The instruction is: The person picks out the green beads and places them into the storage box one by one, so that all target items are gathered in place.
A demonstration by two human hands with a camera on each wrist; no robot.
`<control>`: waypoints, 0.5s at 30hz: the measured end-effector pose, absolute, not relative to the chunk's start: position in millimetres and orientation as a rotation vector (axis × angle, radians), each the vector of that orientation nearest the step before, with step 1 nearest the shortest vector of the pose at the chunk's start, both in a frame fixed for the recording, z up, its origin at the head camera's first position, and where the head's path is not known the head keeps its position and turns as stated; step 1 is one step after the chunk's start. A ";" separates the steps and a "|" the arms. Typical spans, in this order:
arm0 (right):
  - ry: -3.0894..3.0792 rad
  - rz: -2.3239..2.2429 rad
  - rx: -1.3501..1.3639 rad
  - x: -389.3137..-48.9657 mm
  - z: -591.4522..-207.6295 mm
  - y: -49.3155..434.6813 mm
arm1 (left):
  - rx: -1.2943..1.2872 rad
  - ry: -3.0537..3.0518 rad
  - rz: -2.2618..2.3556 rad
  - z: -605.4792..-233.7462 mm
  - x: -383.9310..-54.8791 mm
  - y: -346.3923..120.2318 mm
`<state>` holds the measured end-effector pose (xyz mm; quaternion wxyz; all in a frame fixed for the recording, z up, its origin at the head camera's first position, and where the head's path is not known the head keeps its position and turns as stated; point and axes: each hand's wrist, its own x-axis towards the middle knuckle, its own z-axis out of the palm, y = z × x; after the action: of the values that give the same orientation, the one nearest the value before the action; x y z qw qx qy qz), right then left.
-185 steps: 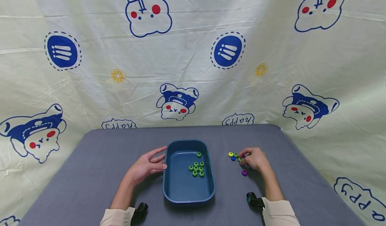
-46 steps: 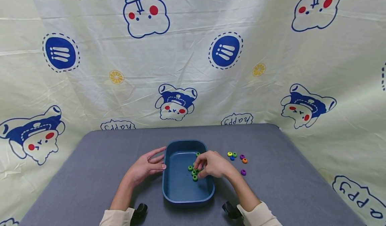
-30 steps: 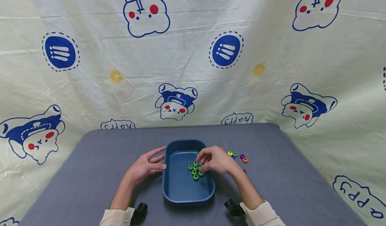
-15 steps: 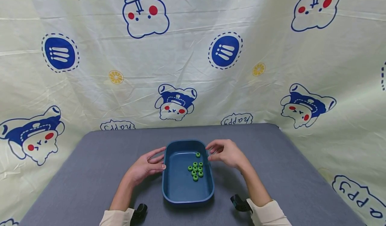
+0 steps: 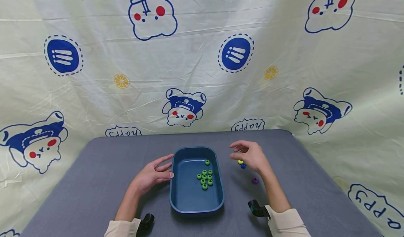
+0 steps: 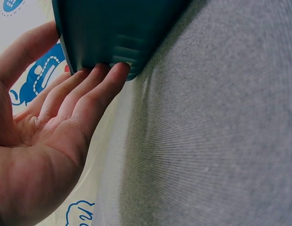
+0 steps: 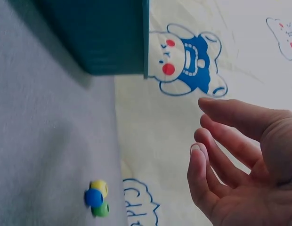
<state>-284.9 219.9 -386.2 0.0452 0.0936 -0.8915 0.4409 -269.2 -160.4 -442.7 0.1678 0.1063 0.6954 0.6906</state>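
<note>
A blue rectangular tray [image 5: 197,203] sits mid-table with several green beads [image 5: 204,176] inside, most of them clustered toward its right side. My left hand [image 5: 153,175] rests its outstretched fingers against the tray's left wall; in the left wrist view the fingertips [image 6: 121,68] touch that wall. Right of the tray, my right hand [image 5: 249,156] is raised above the table, holding nothing, fingers loosely bent and thumb apart. Below it lie a yellow bead [image 7: 100,187], a blue bead [image 7: 93,198] and a green bead [image 7: 101,209], touching in the right wrist view. A purple bead [image 5: 255,180] lies nearer me.
The grey cloth-covered table [image 5: 110,166] ends at a pale printed curtain [image 5: 202,61] hanging behind it. Black wrist cameras sit by both cuffs, the left camera [image 5: 146,222] near the tray's front left corner. My right hand and forearm hide part of the table.
My right hand first fingered beads on the right, then a green bead was added to those in the tray. It has since lifted out and moved right. My left hand stayed.
</note>
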 end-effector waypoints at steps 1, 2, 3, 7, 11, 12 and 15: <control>-2.721 1.347 0.257 -285.8 -387.1 222.2 | 0.301 1.977 1.965 -442.9 -269.5 -160.4; -2.721 1.343 0.240 -286.6 -388.2 224.9 | 0.301 1.974 1.965 -443.0 -269.7 -160.3; -2.719 1.340 0.217 -287.5 -389.3 227.5 | 0.297 1.970 1.970 -443.2 -269.8 -160.1; -2.719 1.314 0.167 -291.6 -394.9 237.3 | 0.297 1.971 1.972 -444.2 -269.9 -159.6; -2.735 1.258 0.117 -295.9 -401.9 244.1 | 0.306 1.980 1.967 -444.6 -269.8 -159.7; -2.742 1.240 0.111 -296.8 -403.7 245.5 | 0.307 1.980 1.967 -444.6 -269.9 -159.7; -2.755 1.219 0.086 -299.7 -409.2 250.1 | 0.301 1.972 1.971 -444.2 -270.4 -159.9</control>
<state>-299.7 250.1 -409.2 0.0637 0.0286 -0.9123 0.4036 -270.4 -159.9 -444.2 0.1678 0.1058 0.6931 0.6930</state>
